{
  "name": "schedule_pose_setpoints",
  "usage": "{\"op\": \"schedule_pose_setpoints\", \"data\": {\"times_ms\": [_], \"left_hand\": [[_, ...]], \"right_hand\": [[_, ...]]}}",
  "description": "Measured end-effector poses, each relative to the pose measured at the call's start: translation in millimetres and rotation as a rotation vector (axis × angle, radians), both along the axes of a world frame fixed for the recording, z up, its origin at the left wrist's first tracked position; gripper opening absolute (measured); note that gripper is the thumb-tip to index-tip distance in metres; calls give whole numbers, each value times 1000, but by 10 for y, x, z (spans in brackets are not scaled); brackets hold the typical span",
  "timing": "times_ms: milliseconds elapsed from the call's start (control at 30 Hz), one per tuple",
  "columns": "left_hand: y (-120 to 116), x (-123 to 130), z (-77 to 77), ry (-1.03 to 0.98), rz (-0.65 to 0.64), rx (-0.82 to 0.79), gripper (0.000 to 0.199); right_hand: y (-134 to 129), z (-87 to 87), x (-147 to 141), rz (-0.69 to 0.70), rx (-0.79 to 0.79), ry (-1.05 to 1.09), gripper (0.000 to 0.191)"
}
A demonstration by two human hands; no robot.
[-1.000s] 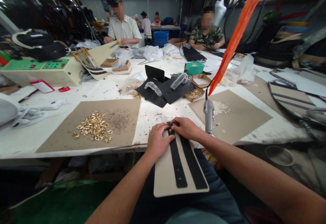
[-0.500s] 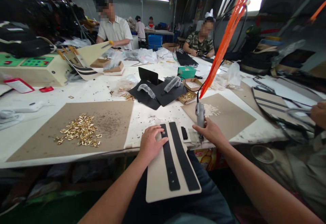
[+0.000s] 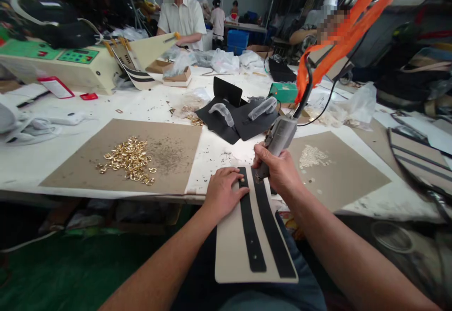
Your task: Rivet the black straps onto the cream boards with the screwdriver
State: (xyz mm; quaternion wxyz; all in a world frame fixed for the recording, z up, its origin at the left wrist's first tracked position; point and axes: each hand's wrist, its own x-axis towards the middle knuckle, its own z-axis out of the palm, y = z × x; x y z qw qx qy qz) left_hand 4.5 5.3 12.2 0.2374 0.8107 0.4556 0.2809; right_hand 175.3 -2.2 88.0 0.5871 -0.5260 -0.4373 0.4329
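Observation:
A beige panel (image 3: pixel 229 254) with two black straps rests partly on the table edge and over my lap. My left hand (image 3: pixel 224 191) presses the far end of the left strap (image 3: pixel 251 235), thumb and fingers on either side of a small metal stud. In my right hand (image 3: pixel 280 165) is a grey power tool (image 3: pixel 280 136), tilted, its lower end just above the far end of the right strap (image 3: pixel 273 226). A cable and orange strips run up from the tool.
Gold rings (image 3: pixel 132 160) lie on a brown sheet at left, pale discs (image 3: pixel 312 156) on another at right. Black pieces with wrapped handles (image 3: pixel 224 122) and a green box (image 3: pixel 284 92) stand behind. A person (image 3: pixel 183 16) works across the table.
My right hand has wrapped round the tool and brought it left and up, over the panel, tilting it. The view has turned left. My left hand still presses the left strap.

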Motion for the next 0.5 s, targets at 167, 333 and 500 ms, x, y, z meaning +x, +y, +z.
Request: {"op": "schedule_pose_setpoints", "data": {"times_ms": [167, 333, 500], "left_hand": [[-22, -22, -12, 0, -17, 19, 32], [-22, -35, -20, 0, -33, 24, 31], [-13, -41, -24, 7, -44, 23, 32]], "right_hand": [[153, -130, -265, -21, 98, 48, 39], [224, -262, -315, -76, 125, -10, 41], [258, -304, -315, -60, 130, -29, 40]]}}
